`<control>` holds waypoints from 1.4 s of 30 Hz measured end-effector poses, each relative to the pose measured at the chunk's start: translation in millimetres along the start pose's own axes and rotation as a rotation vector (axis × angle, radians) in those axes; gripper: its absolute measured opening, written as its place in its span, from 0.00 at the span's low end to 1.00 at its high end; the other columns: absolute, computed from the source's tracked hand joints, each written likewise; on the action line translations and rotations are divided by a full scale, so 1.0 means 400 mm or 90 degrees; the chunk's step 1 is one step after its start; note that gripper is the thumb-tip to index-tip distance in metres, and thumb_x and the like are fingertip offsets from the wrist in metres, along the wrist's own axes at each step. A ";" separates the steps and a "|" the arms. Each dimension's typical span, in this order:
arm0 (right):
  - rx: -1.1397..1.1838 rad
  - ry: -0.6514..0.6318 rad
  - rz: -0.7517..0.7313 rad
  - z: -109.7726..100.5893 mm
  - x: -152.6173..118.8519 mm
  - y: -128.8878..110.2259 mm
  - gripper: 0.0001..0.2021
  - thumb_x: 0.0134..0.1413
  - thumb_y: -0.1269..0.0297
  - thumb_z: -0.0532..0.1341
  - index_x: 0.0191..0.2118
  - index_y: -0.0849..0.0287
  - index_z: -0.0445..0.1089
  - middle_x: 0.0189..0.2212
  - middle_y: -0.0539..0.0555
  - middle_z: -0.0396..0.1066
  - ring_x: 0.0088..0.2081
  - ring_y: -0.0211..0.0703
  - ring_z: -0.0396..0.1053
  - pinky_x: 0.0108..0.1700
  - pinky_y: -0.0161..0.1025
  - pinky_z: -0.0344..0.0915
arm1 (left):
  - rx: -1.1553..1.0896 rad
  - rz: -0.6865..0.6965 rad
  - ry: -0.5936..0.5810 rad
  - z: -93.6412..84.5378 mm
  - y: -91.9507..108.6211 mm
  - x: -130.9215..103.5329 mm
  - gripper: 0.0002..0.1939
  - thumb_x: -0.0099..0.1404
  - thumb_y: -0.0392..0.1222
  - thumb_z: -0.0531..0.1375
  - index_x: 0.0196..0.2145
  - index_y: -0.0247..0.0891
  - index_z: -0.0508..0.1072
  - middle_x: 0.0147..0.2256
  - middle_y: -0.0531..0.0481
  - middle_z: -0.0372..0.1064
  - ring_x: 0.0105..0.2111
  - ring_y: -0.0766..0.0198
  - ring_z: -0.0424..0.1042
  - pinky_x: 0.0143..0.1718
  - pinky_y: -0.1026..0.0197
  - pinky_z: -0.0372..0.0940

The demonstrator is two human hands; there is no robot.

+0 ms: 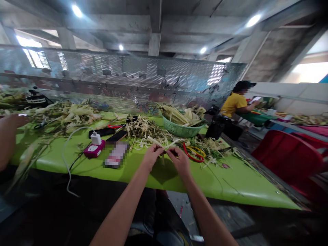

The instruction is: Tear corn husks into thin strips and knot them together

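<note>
My left hand and my right hand meet above the front part of the green-covered table. Both are closed in a pinch on thin, pale strips of corn husk, which cross between the fingertips and stick out upward. Exactly how the strips are wound cannot be made out. Just beyond my hands lies a heap of small, knotted-looking husk pieces. Red and yellow loops, perhaps scissor handles, rest close to my right hand among husk scraps.
Behind stands a green basket of dried husks. Left are a phone, a pink power socket with charger and cable, and husk piles. Another person's arm is far left; a yellow-shirted person sits right, beyond red chairs.
</note>
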State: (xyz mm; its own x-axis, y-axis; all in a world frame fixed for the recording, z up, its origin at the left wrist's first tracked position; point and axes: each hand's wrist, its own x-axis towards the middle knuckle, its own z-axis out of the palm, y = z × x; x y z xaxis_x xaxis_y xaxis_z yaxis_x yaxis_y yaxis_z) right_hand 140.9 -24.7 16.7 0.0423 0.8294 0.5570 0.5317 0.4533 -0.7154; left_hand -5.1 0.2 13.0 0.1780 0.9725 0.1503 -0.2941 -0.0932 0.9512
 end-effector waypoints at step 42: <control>-0.020 0.100 -0.059 0.001 0.005 0.015 0.09 0.50 0.57 0.63 0.33 0.57 0.73 0.32 0.55 0.72 0.37 0.47 0.68 0.41 0.45 0.65 | -0.256 -0.147 0.020 -0.020 0.001 0.006 0.13 0.51 0.41 0.68 0.32 0.34 0.71 0.29 0.48 0.74 0.24 0.65 0.74 0.21 0.68 0.62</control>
State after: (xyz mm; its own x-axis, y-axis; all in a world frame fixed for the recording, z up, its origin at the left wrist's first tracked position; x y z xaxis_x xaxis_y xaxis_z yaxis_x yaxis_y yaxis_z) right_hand 144.0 -20.2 13.4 0.1225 0.7223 0.6806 0.5656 0.5127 -0.6459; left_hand -12.4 4.3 11.4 0.2556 0.9645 -0.0670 -0.5922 0.2110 0.7777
